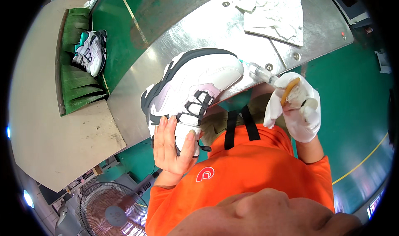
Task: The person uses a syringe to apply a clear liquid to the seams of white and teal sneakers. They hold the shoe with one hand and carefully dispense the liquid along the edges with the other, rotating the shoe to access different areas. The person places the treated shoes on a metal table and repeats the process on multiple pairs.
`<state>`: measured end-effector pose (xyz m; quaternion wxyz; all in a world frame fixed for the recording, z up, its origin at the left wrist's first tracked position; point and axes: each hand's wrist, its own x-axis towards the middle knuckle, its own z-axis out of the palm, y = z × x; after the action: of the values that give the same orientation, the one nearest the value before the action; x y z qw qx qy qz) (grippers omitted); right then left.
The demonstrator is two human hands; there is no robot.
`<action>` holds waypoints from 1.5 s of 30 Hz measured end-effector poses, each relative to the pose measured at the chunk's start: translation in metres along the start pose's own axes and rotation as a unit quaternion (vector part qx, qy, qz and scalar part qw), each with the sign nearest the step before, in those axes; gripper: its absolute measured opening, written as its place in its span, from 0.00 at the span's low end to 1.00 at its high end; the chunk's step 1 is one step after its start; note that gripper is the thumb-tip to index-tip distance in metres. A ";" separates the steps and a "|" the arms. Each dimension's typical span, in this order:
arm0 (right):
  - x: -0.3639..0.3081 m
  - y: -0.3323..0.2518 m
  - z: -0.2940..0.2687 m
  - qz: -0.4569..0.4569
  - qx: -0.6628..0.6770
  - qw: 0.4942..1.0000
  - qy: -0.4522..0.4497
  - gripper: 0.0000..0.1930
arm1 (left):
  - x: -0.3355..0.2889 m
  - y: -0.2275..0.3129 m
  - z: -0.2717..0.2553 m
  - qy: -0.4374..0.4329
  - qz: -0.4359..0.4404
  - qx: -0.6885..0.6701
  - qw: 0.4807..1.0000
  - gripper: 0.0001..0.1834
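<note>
A white sneaker (191, 84) with a black sole edge, lilac patches and black laces lies on its side, toe pointing to the upper right. My bare left hand (172, 146) grips it at the collar, fingers on one side and thumb on the other. In my right hand (297, 107), which wears a white glove, is a clear syringe (264, 74) with a thin tip. That tip is at the sneaker's toe, by the sole edge; whether it touches I cannot tell. A tan band shows around one gloved finger.
Beneath the sneaker is a shiny metal bench (195, 38) with screws. White crumpled cloth (274, 11) lies on a board at the far right. Another sneaker (91, 53) rests on a green bristly strip (75, 84) beside a beige table (37, 94). A fan (116, 215) stands at lower left.
</note>
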<state>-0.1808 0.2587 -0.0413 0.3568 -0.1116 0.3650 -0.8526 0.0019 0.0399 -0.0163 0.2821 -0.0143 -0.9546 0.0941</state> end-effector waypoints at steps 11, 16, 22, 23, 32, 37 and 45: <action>0.004 0.002 0.012 0.015 -0.152 0.988 -0.011 0.28 | 0.034 -0.023 -0.013 -0.065 -0.050 -0.142 0.987 0.28; 0.011 0.018 0.000 -0.021 -0.180 0.983 -0.041 0.21 | 0.056 -0.045 -0.010 -0.079 -0.125 -0.222 0.964 0.27; 0.029 0.036 -0.020 -0.075 -0.213 0.968 -0.105 0.20 | 0.087 -0.082 -0.004 -0.183 -0.220 -0.345 0.894 0.28; 0.032 0.040 -0.025 -0.081 -0.196 0.970 -0.123 0.20 | 0.092 -0.089 -0.002 -0.200 -0.235 -0.361 0.880 0.29; 0.039 0.084 -0.042 -0.228 -0.287 0.914 -0.175 0.30 | 0.162 -0.140 -0.014 -0.493 -0.160 -0.406 0.753 0.44; 0.037 0.088 -0.046 -0.207 -0.277 0.919 -0.187 0.30 | 0.212 -0.158 0.029 -0.560 -0.054 -0.409 0.719 0.47; 0.021 0.067 -0.031 -0.080 -0.122 0.981 -0.130 0.28 | 0.229 -0.080 0.134 -0.616 0.094 -0.420 0.660 0.25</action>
<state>-0.1749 0.2290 -0.1115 0.3158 -0.2929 0.4066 -0.8057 -0.2606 -0.0433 0.0113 -0.4163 -0.1594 -0.8420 -0.3038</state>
